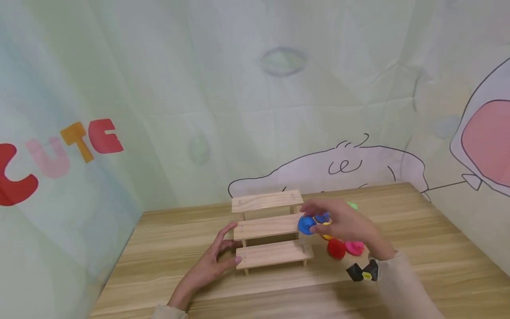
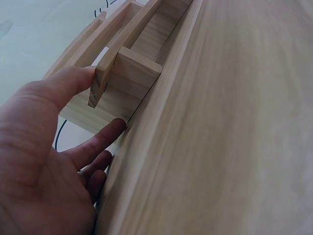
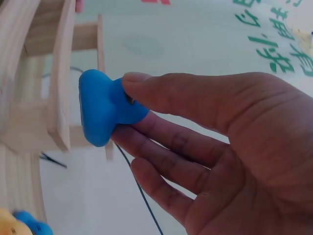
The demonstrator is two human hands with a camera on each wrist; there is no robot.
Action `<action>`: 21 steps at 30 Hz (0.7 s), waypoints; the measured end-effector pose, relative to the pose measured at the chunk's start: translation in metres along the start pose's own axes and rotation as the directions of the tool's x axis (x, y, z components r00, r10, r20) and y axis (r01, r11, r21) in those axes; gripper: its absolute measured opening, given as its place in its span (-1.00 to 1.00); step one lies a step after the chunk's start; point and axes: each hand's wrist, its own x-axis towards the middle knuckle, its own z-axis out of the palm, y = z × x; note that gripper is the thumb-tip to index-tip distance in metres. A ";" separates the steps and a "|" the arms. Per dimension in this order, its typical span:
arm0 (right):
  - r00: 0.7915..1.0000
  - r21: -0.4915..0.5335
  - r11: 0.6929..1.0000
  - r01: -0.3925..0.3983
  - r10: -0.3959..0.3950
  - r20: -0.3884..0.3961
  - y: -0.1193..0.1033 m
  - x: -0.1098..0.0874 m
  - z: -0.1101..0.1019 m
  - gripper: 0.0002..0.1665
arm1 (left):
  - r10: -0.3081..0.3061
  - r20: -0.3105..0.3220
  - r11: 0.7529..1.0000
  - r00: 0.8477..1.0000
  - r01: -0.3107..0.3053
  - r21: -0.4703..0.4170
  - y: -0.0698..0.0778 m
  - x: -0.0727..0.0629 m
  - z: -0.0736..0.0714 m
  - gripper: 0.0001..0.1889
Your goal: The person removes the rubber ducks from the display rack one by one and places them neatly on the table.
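A small wooden three-step shelf point(image 1: 275, 254) stands on the table. At its left end is my left hand point(image 1: 209, 263), the thumb touching the front end of the lowest board point(image 2: 100, 81) and the fingers extended beside the frame. My right hand point(image 1: 344, 221) pinches a blue rubber duck point(image 3: 100, 107) between thumb and fingers. It holds the duck at the right end of the middle board point(image 1: 267, 226); whether the duck touches the board cannot be told. Right of the shelf lie a red duck point(image 1: 336, 249) and a pink duck point(image 1: 354, 247), with others partly hidden behind the right hand.
A black-and-yellow object point(image 1: 363, 271) sits at the right sleeve's cuff. The wooden tabletop point(image 1: 159, 248) runs back to a printed cloth backdrop point(image 1: 239, 110). Low in the right wrist view are a yellow toy point(image 3: 12, 224) and a blue toy point(image 3: 34, 224).
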 end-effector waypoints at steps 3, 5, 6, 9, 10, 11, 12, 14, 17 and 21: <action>0.998 0.004 0.998 -0.069 0.069 -0.008 0.010 -0.009 -0.013 -0.52 | 0.007 0.002 1.000 1.000 -0.007 0.002 -0.001 0.000 0.001 -0.06; 0.994 0.005 0.994 -0.113 0.113 -0.008 0.018 -0.014 -0.021 -0.57 | 0.010 0.002 1.000 1.000 -0.010 0.006 -0.001 0.000 0.001 -0.07; 0.992 0.010 0.992 -0.128 0.128 -0.009 0.022 -0.017 -0.025 -0.59 | 0.008 0.002 1.000 1.000 -0.008 0.007 -0.002 0.000 0.000 -0.07; 0.985 0.040 0.984 -0.171 0.171 0.001 0.035 -0.025 -0.036 -0.64 | 0.003 0.000 1.000 1.000 -0.003 0.002 -0.002 0.000 0.000 -0.07; 0.984 0.051 0.983 -0.178 0.178 0.006 0.040 -0.028 -0.040 -0.66 | 0.000 -0.002 1.000 1.000 0.000 -0.004 -0.002 0.000 0.000 -0.07; 0.982 0.065 0.980 -0.189 0.189 0.012 0.045 -0.031 -0.042 -0.67 | -0.004 -0.004 1.000 1.000 0.004 -0.009 -0.001 0.000 0.000 -0.07; 0.981 0.076 0.978 -0.195 0.194 0.020 0.049 -0.034 -0.045 -0.69 | -0.008 -0.004 1.000 1.000 0.008 -0.011 -0.001 0.000 -0.001 -0.07; 0.974 0.090 0.970 -0.225 0.223 0.032 0.058 -0.039 -0.049 -0.70 | -0.010 -0.005 1.000 1.000 0.010 -0.012 0.000 0.000 0.000 -0.07; 0.958 0.086 0.954 -0.286 0.283 0.046 0.069 -0.048 -0.055 -0.70 | -0.002 -0.001 1.000 1.000 0.002 -0.008 0.000 0.000 0.000 -0.08; 0.939 0.076 0.937 -0.341 0.337 0.064 0.080 -0.060 -0.064 -0.69 | 0.014 0.006 1.000 1.000 -0.014 -0.009 -0.001 0.000 0.000 -0.08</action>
